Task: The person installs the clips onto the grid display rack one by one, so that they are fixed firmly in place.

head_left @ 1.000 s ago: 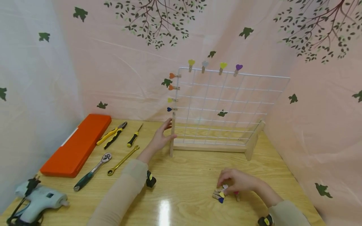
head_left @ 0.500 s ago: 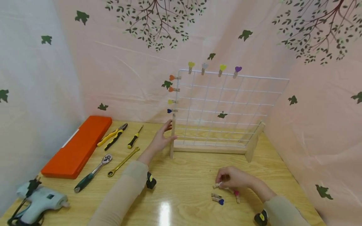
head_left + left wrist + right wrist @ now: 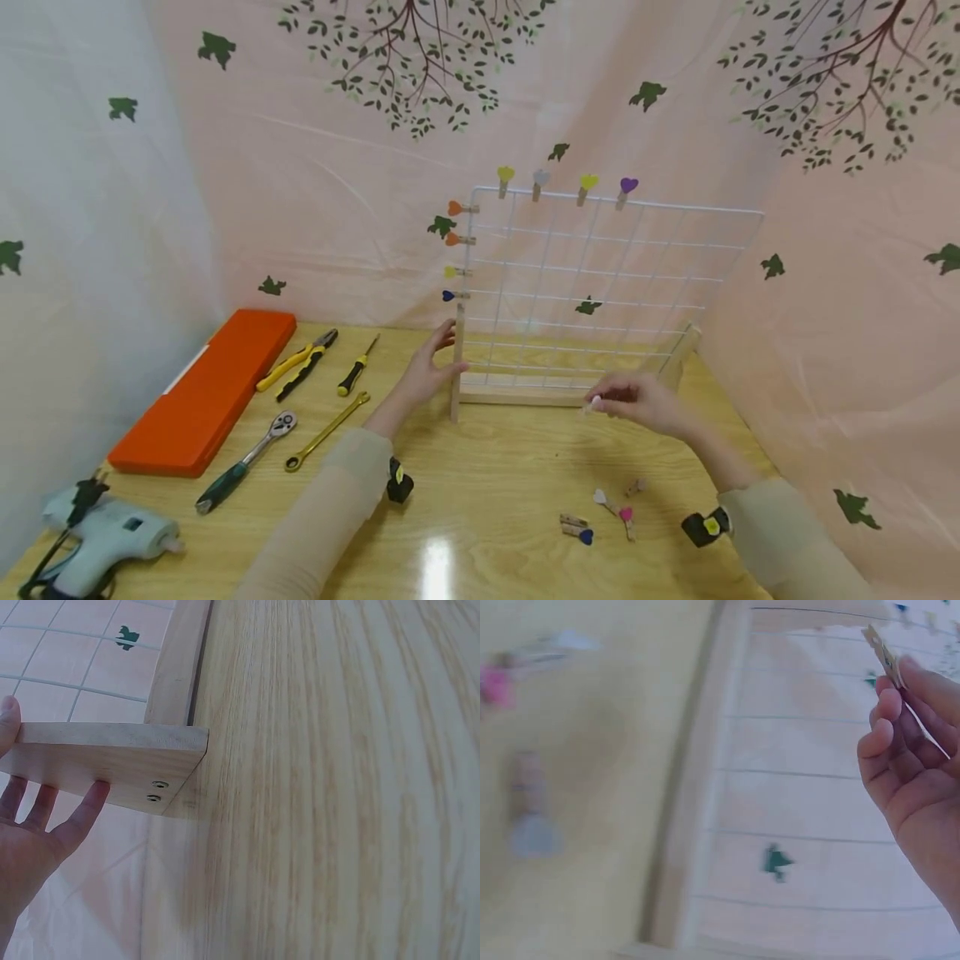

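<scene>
My left hand point(image 3: 429, 367) grips the left wooden upright point(image 3: 112, 761) of a white wire grid rack point(image 3: 585, 287), thumb on one side and fingers on the other. Between thumb and fingertips, my right hand point(image 3: 637, 404) pinches a small wooden clothespin point(image 3: 883, 656) with a pale heart, raised in front of the rack's lower bar. Heart clothespins are clipped along the grid's top wire, among them a purple one point(image 3: 628, 185), and down its left side, including a blue one point(image 3: 448, 296). Loose on the table lie several more, such as a pink-heart clothespin point(image 3: 627, 517) and a blue-heart clothespin point(image 3: 585, 537).
To the left lie an orange case point(image 3: 202, 392), pliers point(image 3: 300, 362), a screwdriver point(image 3: 357, 367), a gold wrench point(image 3: 326, 432) and a ratchet point(image 3: 251, 457). A glue gun point(image 3: 112, 529) sits at the front left corner. Printed curtains point(image 3: 337, 208) enclose the table's back and sides.
My right hand has picked a clothespin from the loose pile and carried it up and forward towards the rack. The left hand has stayed at the upright.
</scene>
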A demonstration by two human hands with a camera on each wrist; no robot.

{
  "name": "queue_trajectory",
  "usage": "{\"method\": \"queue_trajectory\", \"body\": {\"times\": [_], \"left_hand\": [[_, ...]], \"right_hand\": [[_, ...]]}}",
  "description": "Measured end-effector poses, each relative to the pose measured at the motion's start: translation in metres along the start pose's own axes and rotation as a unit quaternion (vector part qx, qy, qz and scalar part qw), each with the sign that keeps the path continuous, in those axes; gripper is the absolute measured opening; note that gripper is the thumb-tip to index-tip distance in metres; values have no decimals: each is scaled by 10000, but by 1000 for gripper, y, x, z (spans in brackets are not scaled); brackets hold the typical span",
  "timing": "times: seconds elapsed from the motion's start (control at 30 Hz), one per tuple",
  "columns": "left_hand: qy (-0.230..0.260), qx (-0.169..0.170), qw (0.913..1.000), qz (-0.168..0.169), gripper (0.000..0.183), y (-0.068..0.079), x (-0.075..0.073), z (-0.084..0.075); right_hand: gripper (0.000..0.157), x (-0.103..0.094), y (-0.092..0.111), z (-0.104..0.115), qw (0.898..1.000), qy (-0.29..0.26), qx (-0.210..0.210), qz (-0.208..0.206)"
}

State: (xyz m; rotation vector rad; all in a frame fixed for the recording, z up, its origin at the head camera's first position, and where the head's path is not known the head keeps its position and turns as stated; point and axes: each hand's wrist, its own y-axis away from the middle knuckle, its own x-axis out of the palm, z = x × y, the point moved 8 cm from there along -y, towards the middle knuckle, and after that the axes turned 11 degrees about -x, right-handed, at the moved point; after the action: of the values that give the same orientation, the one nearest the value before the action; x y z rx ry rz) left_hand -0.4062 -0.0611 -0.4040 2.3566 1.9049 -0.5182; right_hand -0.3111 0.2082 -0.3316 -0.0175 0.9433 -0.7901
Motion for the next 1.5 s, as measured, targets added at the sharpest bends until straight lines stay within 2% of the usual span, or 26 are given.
{"method": "queue_trajectory", "body": {"times": [0.1, 0.27, 0.37, 0.47, 0.57, 0.67, 0.77, 0.87, 1.0, 1.13, 1.27, 1.5], "left_hand": [[4, 4, 10000, 33, 77, 0, -1, -1], [34, 45, 10000, -6, 78, -5, -1, 7], [54, 49, 10000, -22, 78, -6, -1, 9], [7, 27, 10000, -34, 78, -6, 0, 9], [-57, 43, 10000, -8, 77, -5, 0, 6], [5, 64, 10000, 67, 77, 1, 0, -5], [82, 29, 9999, 110, 76, 7, -1, -16], [127, -16, 9999, 111, 75, 10, -2, -18], [11, 107, 9999, 73, 76, 3, -1, -6], [26, 125, 9999, 26, 77, -3, 0, 5], [52, 79, 10000, 27, 77, -2, 0, 5], [142, -43, 9998, 138, 75, 8, -2, -17]], "right_hand": [[18, -25, -17, 27, 9986, 332, -296, -277], [24, -63, -38, 50, 9929, 226, -1033, -553], [26, -89, -48, 63, 9904, 299, -1133, -738], [25, -120, -56, 78, 9853, 628, -1084, -1162], [23, -156, -61, 92, 9715, 1143, -925, -1859], [23, -186, -64, 101, 9515, 1599, -752, -2520], [23, -205, -70, 103, 9368, 1886, -641, -2877], [20, -216, -77, 100, 9265, 2150, -502, -3049], [18, -225, -83, 92, 9167, 2548, -167, -3074], [20, -228, -88, 83, 9208, 2654, 186, -2851], [21, -229, -90, 78, 9254, 2648, 189, -2704], [20, -225, -91, 74, 9297, 2611, 221, -2588]]}}
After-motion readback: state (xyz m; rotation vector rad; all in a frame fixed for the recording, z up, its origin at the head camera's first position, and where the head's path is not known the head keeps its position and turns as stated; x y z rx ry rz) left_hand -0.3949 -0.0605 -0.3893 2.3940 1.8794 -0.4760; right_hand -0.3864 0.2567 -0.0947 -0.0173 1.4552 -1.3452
